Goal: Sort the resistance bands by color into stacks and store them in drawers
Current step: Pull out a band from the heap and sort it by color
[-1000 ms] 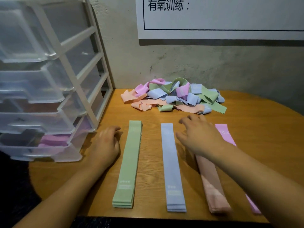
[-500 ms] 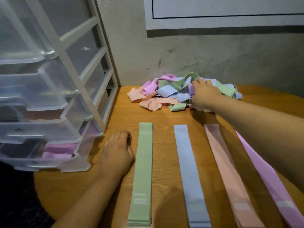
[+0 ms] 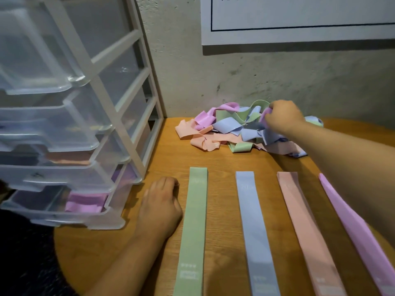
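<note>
Flat stacks of bands lie side by side on the wooden table (image 3: 224,163): a green stack (image 3: 192,227), a blue stack (image 3: 255,229), a peach stack (image 3: 305,229) and a pink stack (image 3: 359,227). A tangled pile of mixed bands (image 3: 226,129) sits at the back by the wall. My right hand (image 3: 282,117) reaches into the pile and pinches a pink band (image 3: 264,115) at its top. My left hand (image 3: 159,207) rests on the table left of the green stack, fingers loosely curled, holding nothing.
A clear plastic drawer unit (image 3: 70,116) with a white frame stands at the left; its bottom drawer holds pink bands (image 3: 85,204), and a drawer above shows peach ones. A white poster (image 3: 299,20) hangs on the concrete wall. The table's rounded edge runs along the lower left.
My right hand went from the peach stack up into the pile and now pinches a pink band, lifting it slightly. The left hand stays put. The camera has come closer.
</note>
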